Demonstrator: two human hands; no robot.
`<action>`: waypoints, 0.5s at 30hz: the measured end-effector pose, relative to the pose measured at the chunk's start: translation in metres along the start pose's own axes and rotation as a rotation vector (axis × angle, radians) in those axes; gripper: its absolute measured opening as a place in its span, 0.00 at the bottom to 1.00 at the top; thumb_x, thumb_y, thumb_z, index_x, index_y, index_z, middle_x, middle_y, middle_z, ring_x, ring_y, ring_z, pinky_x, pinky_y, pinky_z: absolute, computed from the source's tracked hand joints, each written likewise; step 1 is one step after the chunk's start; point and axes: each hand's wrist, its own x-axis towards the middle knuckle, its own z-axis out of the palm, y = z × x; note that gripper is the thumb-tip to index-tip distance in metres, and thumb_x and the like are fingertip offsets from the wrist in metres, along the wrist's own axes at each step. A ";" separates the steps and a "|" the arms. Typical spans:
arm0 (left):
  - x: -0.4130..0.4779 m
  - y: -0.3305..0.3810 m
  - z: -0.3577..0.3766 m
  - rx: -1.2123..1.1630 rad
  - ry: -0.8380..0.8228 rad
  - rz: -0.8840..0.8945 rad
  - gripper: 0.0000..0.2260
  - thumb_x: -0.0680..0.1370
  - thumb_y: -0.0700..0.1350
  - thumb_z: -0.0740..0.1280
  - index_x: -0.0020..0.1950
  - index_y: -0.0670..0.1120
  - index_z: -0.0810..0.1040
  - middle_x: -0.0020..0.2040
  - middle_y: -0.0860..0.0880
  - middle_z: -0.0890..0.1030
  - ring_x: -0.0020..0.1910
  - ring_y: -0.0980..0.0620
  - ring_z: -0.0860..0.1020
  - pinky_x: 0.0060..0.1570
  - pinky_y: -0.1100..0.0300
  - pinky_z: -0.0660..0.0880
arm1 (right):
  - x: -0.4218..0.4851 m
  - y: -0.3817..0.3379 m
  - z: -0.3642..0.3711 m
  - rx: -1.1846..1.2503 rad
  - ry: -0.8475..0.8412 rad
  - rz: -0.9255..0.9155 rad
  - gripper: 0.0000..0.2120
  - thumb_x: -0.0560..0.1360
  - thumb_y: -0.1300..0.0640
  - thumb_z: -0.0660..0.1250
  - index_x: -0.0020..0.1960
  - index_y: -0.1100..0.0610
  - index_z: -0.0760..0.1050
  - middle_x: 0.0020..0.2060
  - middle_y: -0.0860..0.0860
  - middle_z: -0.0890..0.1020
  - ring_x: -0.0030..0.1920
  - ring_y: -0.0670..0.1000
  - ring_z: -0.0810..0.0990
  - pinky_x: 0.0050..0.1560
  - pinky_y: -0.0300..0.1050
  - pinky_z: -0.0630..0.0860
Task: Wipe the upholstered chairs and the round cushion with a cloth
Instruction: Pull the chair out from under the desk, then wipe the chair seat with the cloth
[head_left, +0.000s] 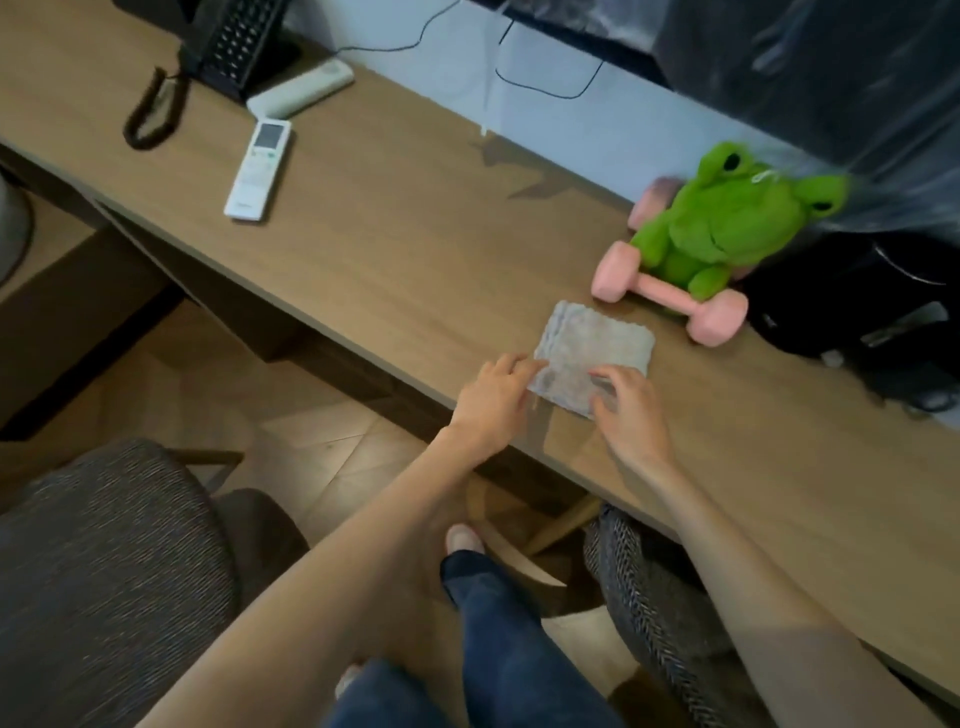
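Note:
A folded grey cloth (597, 349) lies flat on the wooden desk (405, 249), close to its front edge. My left hand (493, 397) touches the cloth's near left corner with its fingertips. My right hand (631, 410) rests on the near right part of the cloth, fingers bent over it. A dark woven upholstered chair (104, 571) stands at the lower left. A second chair with grey patterned fabric (649, 613) is tucked under the desk at the lower right. No round cushion is in view.
A green plush frog (737, 223) and a pink dumbbell (670, 296) sit just behind the cloth. A white remote (258, 169), a second remote (301, 88) and a black phone (228, 47) lie at the far left. A black bag (883, 312) is at the right.

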 end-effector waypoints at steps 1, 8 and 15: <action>0.010 0.000 0.007 0.012 -0.032 0.001 0.21 0.80 0.47 0.63 0.72 0.56 0.64 0.71 0.48 0.65 0.68 0.45 0.64 0.61 0.49 0.70 | 0.005 0.008 0.001 -0.023 -0.030 -0.008 0.16 0.74 0.63 0.68 0.61 0.57 0.76 0.59 0.54 0.77 0.61 0.55 0.74 0.63 0.51 0.71; 0.035 -0.004 0.027 0.008 0.161 0.029 0.11 0.78 0.46 0.67 0.59 0.48 0.77 0.53 0.46 0.73 0.53 0.46 0.71 0.52 0.55 0.69 | 0.022 0.028 0.004 -0.040 -0.069 -0.087 0.04 0.75 0.55 0.68 0.49 0.50 0.75 0.46 0.46 0.76 0.50 0.51 0.75 0.51 0.53 0.76; -0.019 -0.019 -0.028 -0.421 0.474 -0.134 0.06 0.79 0.43 0.64 0.54 0.51 0.73 0.52 0.52 0.75 0.51 0.56 0.74 0.52 0.64 0.71 | 0.034 -0.054 0.001 0.275 -0.117 -0.249 0.09 0.75 0.56 0.69 0.47 0.44 0.72 0.42 0.40 0.76 0.43 0.38 0.77 0.39 0.30 0.73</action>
